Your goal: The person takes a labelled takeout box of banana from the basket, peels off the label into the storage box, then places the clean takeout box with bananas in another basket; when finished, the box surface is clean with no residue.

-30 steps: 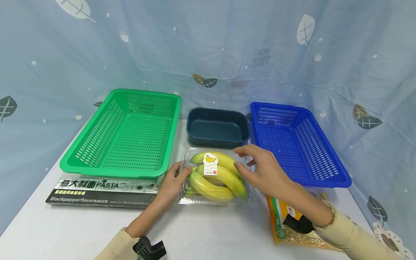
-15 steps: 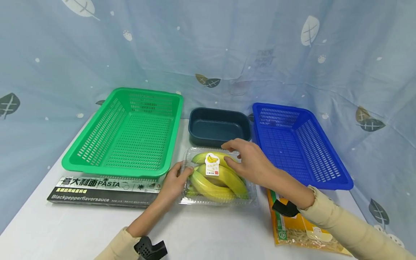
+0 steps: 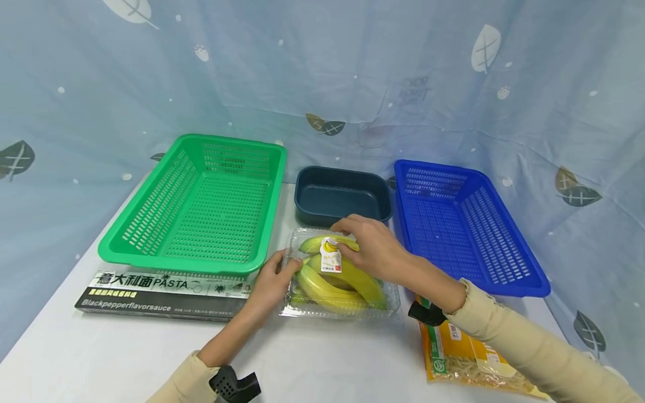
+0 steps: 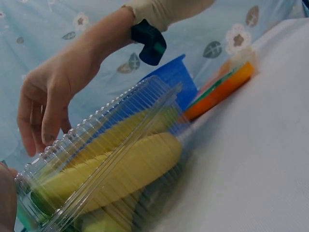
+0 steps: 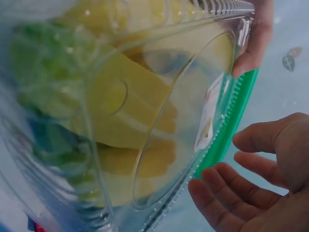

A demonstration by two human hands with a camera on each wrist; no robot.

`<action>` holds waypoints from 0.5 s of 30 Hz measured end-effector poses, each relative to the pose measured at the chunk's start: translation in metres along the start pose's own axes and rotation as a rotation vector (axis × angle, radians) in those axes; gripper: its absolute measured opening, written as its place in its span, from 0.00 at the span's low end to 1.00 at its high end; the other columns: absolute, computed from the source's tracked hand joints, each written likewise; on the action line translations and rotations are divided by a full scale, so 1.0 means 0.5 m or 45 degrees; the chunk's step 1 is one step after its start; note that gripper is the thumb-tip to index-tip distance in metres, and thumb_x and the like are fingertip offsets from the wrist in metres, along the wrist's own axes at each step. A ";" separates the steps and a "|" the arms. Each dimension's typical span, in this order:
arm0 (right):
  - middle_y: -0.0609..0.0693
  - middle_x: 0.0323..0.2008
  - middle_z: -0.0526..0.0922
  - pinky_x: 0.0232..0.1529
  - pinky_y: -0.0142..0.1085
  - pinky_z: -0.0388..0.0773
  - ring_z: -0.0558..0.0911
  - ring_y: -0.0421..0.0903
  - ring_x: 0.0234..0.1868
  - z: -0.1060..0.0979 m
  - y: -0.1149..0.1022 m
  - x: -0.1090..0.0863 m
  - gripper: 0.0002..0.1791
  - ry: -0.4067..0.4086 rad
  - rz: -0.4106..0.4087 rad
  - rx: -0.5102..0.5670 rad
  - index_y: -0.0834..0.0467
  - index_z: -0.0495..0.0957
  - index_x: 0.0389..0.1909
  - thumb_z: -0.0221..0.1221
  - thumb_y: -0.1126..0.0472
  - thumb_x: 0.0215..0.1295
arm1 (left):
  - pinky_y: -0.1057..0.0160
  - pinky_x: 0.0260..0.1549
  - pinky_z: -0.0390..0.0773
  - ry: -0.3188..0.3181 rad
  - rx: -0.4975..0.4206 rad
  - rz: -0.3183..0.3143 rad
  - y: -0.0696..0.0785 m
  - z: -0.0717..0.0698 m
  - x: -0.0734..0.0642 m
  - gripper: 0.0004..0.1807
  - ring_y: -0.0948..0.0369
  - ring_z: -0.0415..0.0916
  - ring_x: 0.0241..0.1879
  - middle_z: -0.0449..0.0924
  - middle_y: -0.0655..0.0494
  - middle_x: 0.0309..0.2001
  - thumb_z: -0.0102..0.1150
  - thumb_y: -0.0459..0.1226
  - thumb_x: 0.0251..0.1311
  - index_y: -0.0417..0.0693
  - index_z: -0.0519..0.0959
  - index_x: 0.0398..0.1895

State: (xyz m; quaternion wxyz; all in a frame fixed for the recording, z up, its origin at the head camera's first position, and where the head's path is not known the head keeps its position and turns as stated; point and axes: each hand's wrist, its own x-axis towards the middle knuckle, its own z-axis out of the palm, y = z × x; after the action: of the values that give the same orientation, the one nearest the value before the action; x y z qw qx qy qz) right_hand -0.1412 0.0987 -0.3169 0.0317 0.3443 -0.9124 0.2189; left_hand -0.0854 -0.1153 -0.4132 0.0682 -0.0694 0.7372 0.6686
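1. Sitting mid-table, a clear clamshell holds a bunch of bananas under a shut lid with one white label.
2. Behind it stand three empty containers: one green basket, one dark tub, one blue basket.
3. Left hand grips the clamshell's left edge, thumb on the lid.
4. Right hand hovers over the lid with fingers loosely bent and spread, holding nothing; whether the fingertips touch the plastic cannot be told.
5. One black pasta box lies in front of the green basket; one orange bag lies under the right forearm.
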 end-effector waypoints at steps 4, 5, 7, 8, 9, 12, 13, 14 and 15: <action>0.51 0.44 0.84 0.40 0.37 0.82 0.83 0.48 0.43 0.010 0.000 0.008 0.14 -0.026 -0.029 -0.020 0.59 0.83 0.51 0.66 0.66 0.64 | 0.50 0.54 0.76 -0.003 -0.001 0.000 0.002 0.000 -0.002 0.32 0.48 0.75 0.54 0.74 0.39 0.59 0.56 0.47 0.69 0.39 0.65 0.71; 0.51 0.43 0.84 0.39 0.36 0.81 0.83 0.48 0.43 0.013 0.000 0.011 0.14 -0.036 -0.037 -0.026 0.59 0.83 0.50 0.66 0.66 0.64 | 0.50 0.54 0.76 -0.003 -0.003 0.001 0.002 0.000 -0.003 0.32 0.49 0.75 0.55 0.74 0.39 0.60 0.56 0.46 0.69 0.39 0.65 0.71; 0.51 0.43 0.84 0.37 0.35 0.81 0.83 0.47 0.41 0.018 0.000 0.015 0.14 -0.055 -0.053 -0.047 0.59 0.83 0.51 0.67 0.66 0.64 | 0.50 0.55 0.76 -0.007 -0.014 -0.002 0.003 0.000 -0.004 0.32 0.49 0.75 0.55 0.74 0.39 0.60 0.56 0.46 0.69 0.39 0.65 0.71; 0.51 0.43 0.84 0.36 0.35 0.80 0.83 0.47 0.39 0.020 0.001 0.017 0.14 -0.065 -0.061 -0.062 0.59 0.83 0.51 0.67 0.65 0.64 | 0.50 0.55 0.76 -0.008 -0.016 -0.003 0.003 0.000 -0.004 0.32 0.49 0.75 0.55 0.74 0.39 0.60 0.56 0.46 0.69 0.39 0.65 0.70; 0.51 0.43 0.84 0.35 0.34 0.80 0.82 0.46 0.38 0.023 0.002 0.019 0.14 -0.073 -0.064 -0.081 0.59 0.83 0.51 0.67 0.65 0.64 | 0.49 0.55 0.76 -0.009 -0.021 -0.005 0.003 0.000 -0.004 0.32 0.49 0.75 0.55 0.74 0.39 0.60 0.56 0.46 0.69 0.39 0.65 0.71; 0.51 0.44 0.83 0.31 0.32 0.78 0.80 0.44 0.34 0.028 0.003 0.023 0.15 -0.094 -0.071 -0.128 0.58 0.83 0.51 0.67 0.64 0.64 | 0.50 0.55 0.76 -0.012 -0.025 -0.008 0.003 0.001 -0.003 0.32 0.49 0.75 0.55 0.75 0.39 0.60 0.56 0.46 0.69 0.39 0.65 0.71; 0.51 0.44 0.83 0.30 0.32 0.77 0.80 0.43 0.33 0.029 0.003 0.024 0.15 -0.099 -0.074 -0.141 0.58 0.84 0.51 0.67 0.64 0.64 | 0.50 0.54 0.77 -0.012 -0.026 -0.009 0.003 0.001 -0.003 0.32 0.49 0.75 0.55 0.75 0.39 0.60 0.56 0.46 0.69 0.39 0.65 0.71; 0.51 0.44 0.83 0.30 0.31 0.77 0.79 0.43 0.33 0.030 0.003 0.025 0.15 -0.103 -0.078 -0.152 0.58 0.84 0.51 0.67 0.64 0.64 | 0.50 0.54 0.77 -0.012 -0.025 -0.009 0.003 0.001 -0.003 0.32 0.49 0.75 0.55 0.75 0.39 0.59 0.56 0.47 0.69 0.39 0.65 0.71; 0.51 0.44 0.83 0.30 0.31 0.77 0.79 0.43 0.33 0.030 0.003 0.025 0.15 -0.106 -0.081 -0.159 0.58 0.84 0.51 0.67 0.64 0.64 | 0.50 0.54 0.77 -0.011 -0.024 -0.009 0.003 0.001 -0.003 0.32 0.49 0.75 0.55 0.75 0.39 0.59 0.56 0.47 0.69 0.39 0.65 0.71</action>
State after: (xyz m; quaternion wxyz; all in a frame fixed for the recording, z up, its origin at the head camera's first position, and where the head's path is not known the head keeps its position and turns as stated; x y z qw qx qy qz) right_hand -0.1503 0.0855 -0.3284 0.0220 0.3791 -0.9135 0.1462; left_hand -0.0843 -0.1148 -0.4116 0.0730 -0.0696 0.7305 0.6755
